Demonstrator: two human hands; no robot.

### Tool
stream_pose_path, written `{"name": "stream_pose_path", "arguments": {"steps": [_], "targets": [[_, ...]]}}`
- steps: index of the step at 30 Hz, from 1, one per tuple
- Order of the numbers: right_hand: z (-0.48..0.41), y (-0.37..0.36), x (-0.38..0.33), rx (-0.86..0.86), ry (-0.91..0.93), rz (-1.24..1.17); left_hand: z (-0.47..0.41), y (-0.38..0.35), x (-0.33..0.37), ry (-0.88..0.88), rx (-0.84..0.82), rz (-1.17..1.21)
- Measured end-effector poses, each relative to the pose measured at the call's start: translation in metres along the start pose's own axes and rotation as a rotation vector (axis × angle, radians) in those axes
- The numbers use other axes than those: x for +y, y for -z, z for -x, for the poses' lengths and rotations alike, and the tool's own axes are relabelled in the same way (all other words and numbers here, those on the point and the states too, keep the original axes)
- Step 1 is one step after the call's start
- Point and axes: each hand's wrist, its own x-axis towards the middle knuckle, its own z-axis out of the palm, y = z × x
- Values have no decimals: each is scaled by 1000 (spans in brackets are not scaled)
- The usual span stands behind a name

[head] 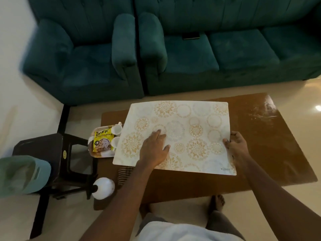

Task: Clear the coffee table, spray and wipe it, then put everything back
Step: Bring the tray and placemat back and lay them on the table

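Observation:
A white table mat (184, 122) with gold floral circles lies on the brown coffee table (271, 141). My left hand (155, 147) rests flat on the mat, fingers spread. My right hand (236, 145) pinches the mat's right edge. At the table's left end a tray (99, 154) holds a yellow snack packet (102, 141) and two white cups (116, 129); the mat's left edge overlaps the tray. A white spray bottle (103, 188) with a black nozzle stands at the table's near-left corner. Wet streaks (260, 113) shine on the table's far right.
A dark plastic stool (52, 150) stands left of the table, with a pale green cloth (22, 174) on it. A teal armchair (83, 54) and teal sofa (234, 49) sit beyond the table. A phone (190, 36) lies on the sofa. My bare feet (216, 202) are by the near edge.

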Motion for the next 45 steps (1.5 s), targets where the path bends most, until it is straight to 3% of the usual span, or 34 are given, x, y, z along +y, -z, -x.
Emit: {"name": "stream_pose_path", "arguments": {"steps": [11,17,25,27,31,33,38,45], "targets": [[-101,96,-5,-112,33,144,-37,-80,109,251,-25,48],[-160,106,40,-118,-4,207,-63,-149,112,314,-71,101],[-226,96,102,-41,27,272,-105,-240,83,274,-86,6],[-230,91,109,-10,78,376,-108,-250,77,243,-49,-35],[-225,79,122,109,402,807,-114,-251,66,182,60,-56],[-217,65,128,39,521,952,-122,-248,56,194,105,-67],[-217,39,154,-377,593,1270,-132,-252,40,300,44,-88],[-241,55,158,-365,665,1293,-132,-270,63,301,63,-97]]}}
